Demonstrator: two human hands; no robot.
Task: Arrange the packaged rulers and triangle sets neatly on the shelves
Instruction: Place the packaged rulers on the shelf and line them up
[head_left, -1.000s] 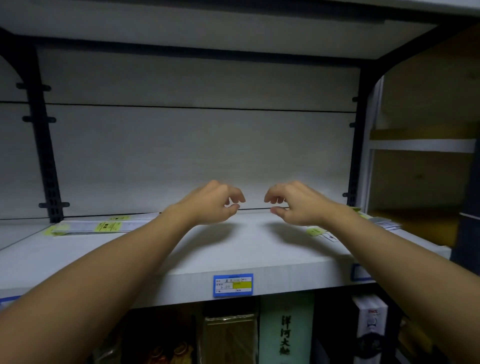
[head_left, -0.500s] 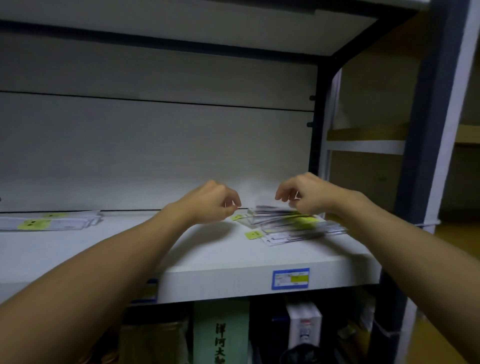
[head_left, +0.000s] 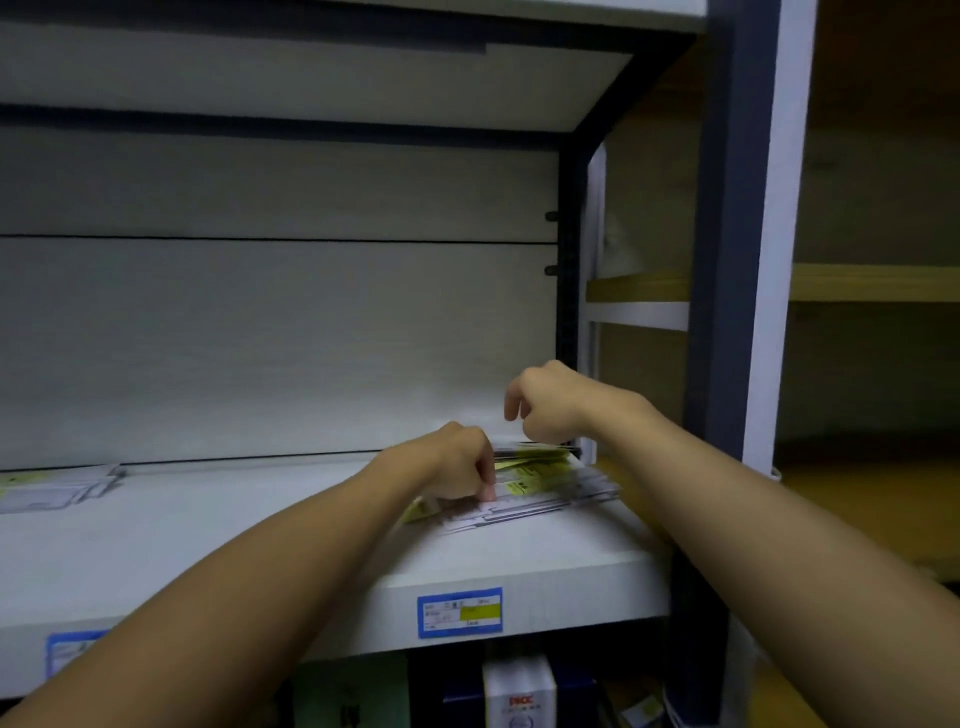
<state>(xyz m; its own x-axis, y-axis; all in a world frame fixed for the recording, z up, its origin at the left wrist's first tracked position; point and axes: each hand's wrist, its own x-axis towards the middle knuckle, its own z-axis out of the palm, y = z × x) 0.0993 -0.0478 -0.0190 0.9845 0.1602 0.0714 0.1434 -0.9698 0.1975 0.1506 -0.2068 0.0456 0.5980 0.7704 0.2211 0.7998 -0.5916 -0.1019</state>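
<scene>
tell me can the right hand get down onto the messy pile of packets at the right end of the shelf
Probably yes: the right hand hangs just above the pile, nothing between; the left hand covers only its left edge.

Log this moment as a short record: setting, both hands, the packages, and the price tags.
setting: white shelf in a dark-framed rack
left hand: fingers down on the messy pile of packages at the shelf's right end; whether it pinches one is unclear
right hand: above the pile, fingers loosely curled, holding nothing
second pile: flat packages at the far left of the shelf, untouched
price tags: blue price tag on the shelf's front edge; another, blurred, further left
</scene>
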